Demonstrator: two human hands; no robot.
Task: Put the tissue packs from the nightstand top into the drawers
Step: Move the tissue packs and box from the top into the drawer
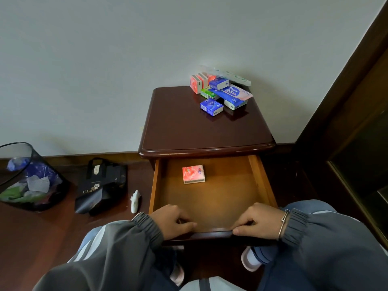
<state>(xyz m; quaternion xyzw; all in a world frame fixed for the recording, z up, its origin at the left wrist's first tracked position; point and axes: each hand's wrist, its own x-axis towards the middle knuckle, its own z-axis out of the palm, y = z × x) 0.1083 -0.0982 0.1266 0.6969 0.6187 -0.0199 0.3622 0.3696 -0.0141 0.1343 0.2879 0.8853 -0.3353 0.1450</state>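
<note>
Hands on the drawer front [212,235], both of them: the left hand [174,222] and the right hand [258,223] each had a grip curled over its top edge, fingers folded into the open drawer [220,202].

One pink tissue pack [193,174] lay flat on the drawer floor, close under the nightstand [189,133] lip and left of centre. The pile of tissue packs [220,91] sat at the nightstand's back right corner, up and away from both grips and well apart from them.

Nearest of the pile was a blue pack [211,107], its long axis running roughly across the nightstand's width, a touch slanted. I'd call the right hand the nearer reach. Only the nightstand's front lip lay between hands and pile.

On the floor left of the nightstand were a small white object [135,201], a black bag [100,185] and a bin [27,177], all out of the lane.
</note>
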